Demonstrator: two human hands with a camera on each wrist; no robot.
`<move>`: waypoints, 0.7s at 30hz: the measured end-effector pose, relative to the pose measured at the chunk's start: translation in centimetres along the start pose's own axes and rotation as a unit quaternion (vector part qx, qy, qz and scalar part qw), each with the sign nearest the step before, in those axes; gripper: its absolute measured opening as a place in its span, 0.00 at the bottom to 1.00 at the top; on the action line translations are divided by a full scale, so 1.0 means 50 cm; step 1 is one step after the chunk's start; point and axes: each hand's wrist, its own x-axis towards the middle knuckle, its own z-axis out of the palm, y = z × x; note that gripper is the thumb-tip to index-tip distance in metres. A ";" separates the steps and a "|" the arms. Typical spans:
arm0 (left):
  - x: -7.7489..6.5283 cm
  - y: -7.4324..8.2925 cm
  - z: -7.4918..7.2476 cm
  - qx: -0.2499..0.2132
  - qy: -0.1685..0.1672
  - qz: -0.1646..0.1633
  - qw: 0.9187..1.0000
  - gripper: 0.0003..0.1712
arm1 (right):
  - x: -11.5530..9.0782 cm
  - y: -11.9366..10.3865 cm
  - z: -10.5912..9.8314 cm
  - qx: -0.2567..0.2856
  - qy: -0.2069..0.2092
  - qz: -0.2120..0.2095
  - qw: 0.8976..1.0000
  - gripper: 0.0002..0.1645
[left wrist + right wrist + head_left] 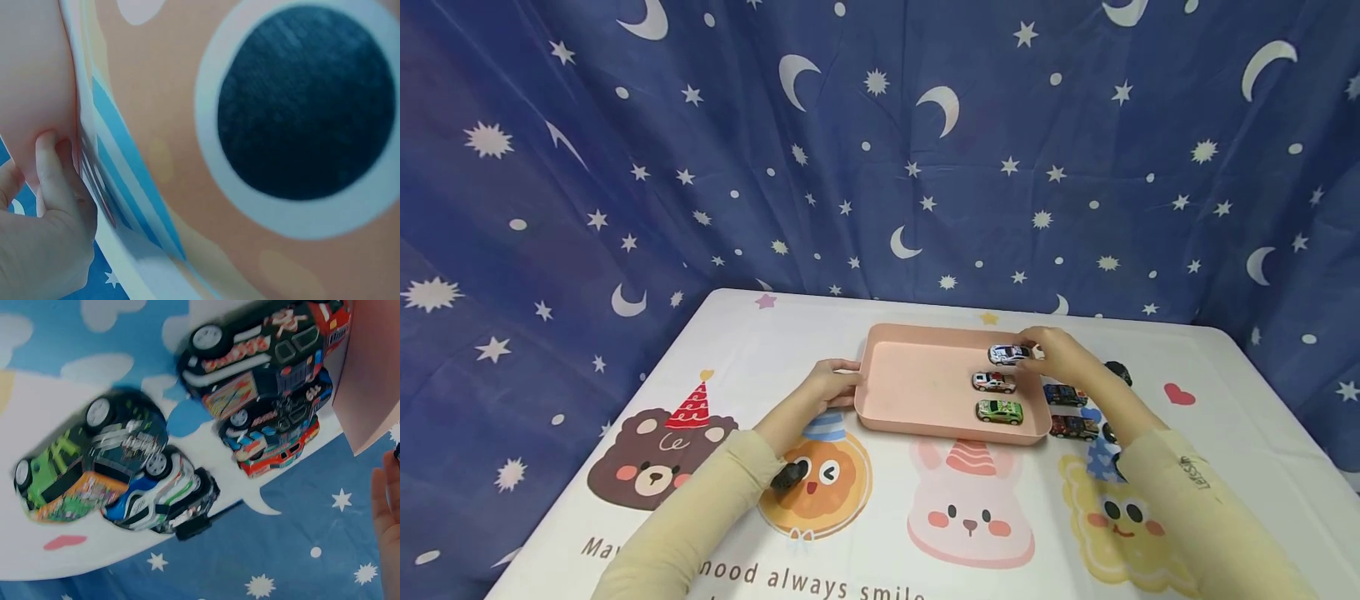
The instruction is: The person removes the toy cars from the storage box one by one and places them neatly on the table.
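In the head view a shallow pink tray (917, 392) lies on the table. My left hand (831, 385) grips its left end, and the left wrist view shows fingers (50, 159) against the tray wall. At the tray's far right corner, my right hand (1051, 354) pinches a white toy car (1009, 355) with dark markings. Nearer in the tray sit a white, red and black toy car (993, 382) and a green toy car (999, 412), roughly in a column. Only a sliver of the right hand shows in the right wrist view.
Right of the tray stand a dark blue toy car (1065, 394) and a dark red toy car (1075, 427). The right wrist view shows a green-and-black car (87, 456) and a white-and-blue car (156, 497) farther out. My right forearm hides part of this group in the head view.
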 end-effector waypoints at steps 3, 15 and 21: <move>0.000 -0.001 0.002 -0.001 -0.006 0.001 1.000 0.23 | -0.014 0.007 -0.004 -0.011 0.001 -0.008 1.000 0.20; 0.002 -0.004 -0.002 0.005 -0.006 0.003 1.000 0.23 | -0.056 0.021 -0.024 -0.009 0.013 -0.035 0.999 0.17; 0.000 -0.001 -0.005 0.003 -0.011 0.004 1.000 0.23 | -0.074 0.029 -0.029 -0.020 0.013 -0.028 0.999 0.16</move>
